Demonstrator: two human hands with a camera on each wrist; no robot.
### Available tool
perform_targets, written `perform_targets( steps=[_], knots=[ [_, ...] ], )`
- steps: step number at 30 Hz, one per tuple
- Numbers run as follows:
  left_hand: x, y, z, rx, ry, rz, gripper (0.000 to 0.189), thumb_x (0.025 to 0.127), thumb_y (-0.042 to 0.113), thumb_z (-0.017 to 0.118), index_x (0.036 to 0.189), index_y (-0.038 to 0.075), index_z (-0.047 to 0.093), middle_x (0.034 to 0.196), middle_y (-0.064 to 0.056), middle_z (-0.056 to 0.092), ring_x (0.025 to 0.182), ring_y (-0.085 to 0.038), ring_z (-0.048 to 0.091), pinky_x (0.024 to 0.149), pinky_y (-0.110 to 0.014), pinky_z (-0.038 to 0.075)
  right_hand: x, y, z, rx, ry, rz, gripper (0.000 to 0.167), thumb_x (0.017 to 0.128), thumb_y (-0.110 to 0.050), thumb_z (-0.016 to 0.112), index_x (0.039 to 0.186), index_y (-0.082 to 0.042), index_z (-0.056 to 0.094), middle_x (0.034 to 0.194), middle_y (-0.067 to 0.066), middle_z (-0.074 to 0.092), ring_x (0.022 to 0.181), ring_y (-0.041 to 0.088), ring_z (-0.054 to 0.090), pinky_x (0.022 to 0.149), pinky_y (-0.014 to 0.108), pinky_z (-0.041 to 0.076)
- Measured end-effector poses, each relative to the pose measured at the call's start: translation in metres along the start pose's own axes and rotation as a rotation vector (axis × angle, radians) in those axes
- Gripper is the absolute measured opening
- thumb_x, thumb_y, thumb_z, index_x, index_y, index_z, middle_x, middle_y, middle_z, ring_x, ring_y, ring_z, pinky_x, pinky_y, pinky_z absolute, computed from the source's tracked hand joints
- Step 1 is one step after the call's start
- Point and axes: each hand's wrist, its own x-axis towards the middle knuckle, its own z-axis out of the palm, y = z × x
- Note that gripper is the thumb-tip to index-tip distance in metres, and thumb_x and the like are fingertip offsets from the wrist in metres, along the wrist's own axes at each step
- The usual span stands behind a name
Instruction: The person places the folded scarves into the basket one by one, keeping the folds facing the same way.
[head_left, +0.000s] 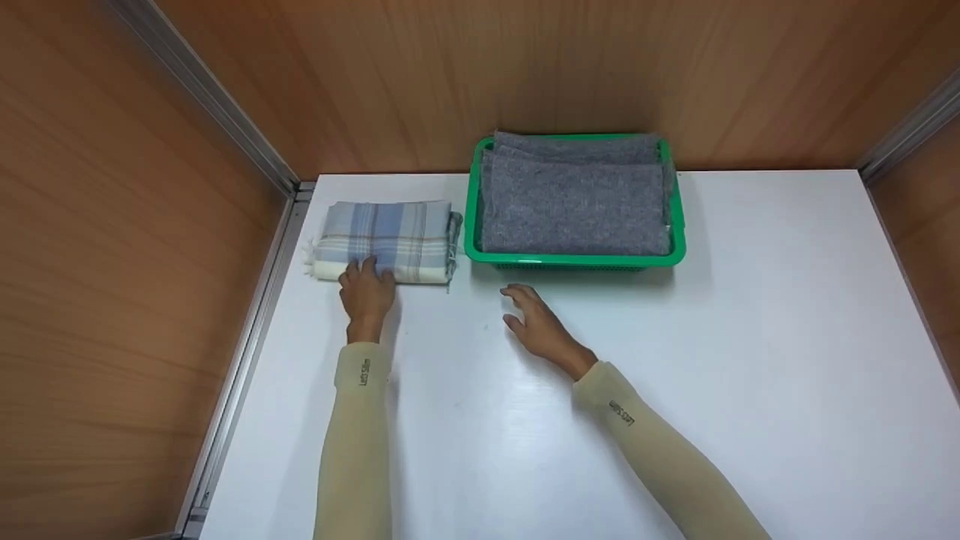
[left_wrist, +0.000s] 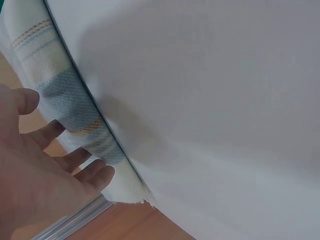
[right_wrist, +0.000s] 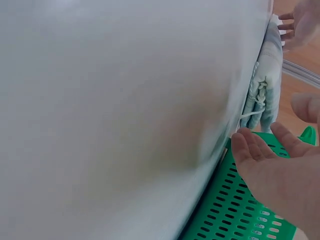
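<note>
A folded plaid cloth (head_left: 397,232) in pale blue, white and tan, with fringed ends, lies at the table's back left. My left hand (head_left: 367,291) is at its front edge, fingertips on or just over the cloth. In the left wrist view those fingers (left_wrist: 75,157) are spread and slightly bent beside the cloth's folded edge (left_wrist: 70,100). My right hand (head_left: 540,324) hovers in front of the green basket (head_left: 577,260), holding nothing, its fingers loosely bent. Folded grey cloths (head_left: 577,202) fill the basket. From the right wrist, the basket's slotted side (right_wrist: 225,200) shows behind the hand.
Both the cloth and the basket sit on a white table (head_left: 780,337), close to its back edge. Wooden panels (head_left: 450,82) rise behind and at both sides. A metal rail (head_left: 247,360) runs along the table's left edge.
</note>
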Motion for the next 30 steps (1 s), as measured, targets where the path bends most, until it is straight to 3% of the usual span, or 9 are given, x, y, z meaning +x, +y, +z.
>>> perform_targets(
  steps=[7, 15, 30],
  knots=[
    [-0.001, 0.0, -0.003, 0.042, 0.022, 0.002, 0.048, 0.11, 0.026, 0.045, 0.149, -0.001, 0.055, 0.146, -0.03, 0.048, 0.137, -0.048, 0.041, 0.114, -0.06, 0.034, 0.009, -0.001, 0.0, 0.002, -0.034, 0.042, 0.047, 0.108, -0.004, 0.058, 0.152, 0.006, 0.045, 0.154, 0.026, 0.044, 0.14, 0.042, 0.049, 0.116, 0.053, 0.041],
    [-0.006, 0.001, -0.009, 0.057, 0.019, 0.026, 0.044, 0.111, 0.021, 0.047, 0.146, -0.004, 0.058, 0.144, -0.03, 0.048, 0.134, -0.049, 0.042, 0.112, -0.061, 0.036, 0.022, 0.0, 0.001, 0.03, -0.04, 0.12, 0.047, 0.109, -0.007, 0.057, 0.153, 0.005, 0.045, 0.154, 0.024, 0.046, 0.143, 0.04, 0.047, 0.118, 0.051, 0.039],
    [-0.013, -0.004, -0.005, 0.033, 0.099, 0.067, 0.033, 0.108, 0.014, 0.053, 0.126, -0.006, 0.073, 0.128, -0.031, 0.057, 0.124, -0.047, 0.048, 0.105, -0.06, 0.042, 0.047, -0.009, 0.007, 0.138, -0.095, 0.226, 0.059, 0.111, -0.011, 0.053, 0.164, 0.002, 0.03, 0.166, 0.027, 0.034, 0.149, 0.044, 0.042, 0.119, 0.054, 0.038]
  ],
)
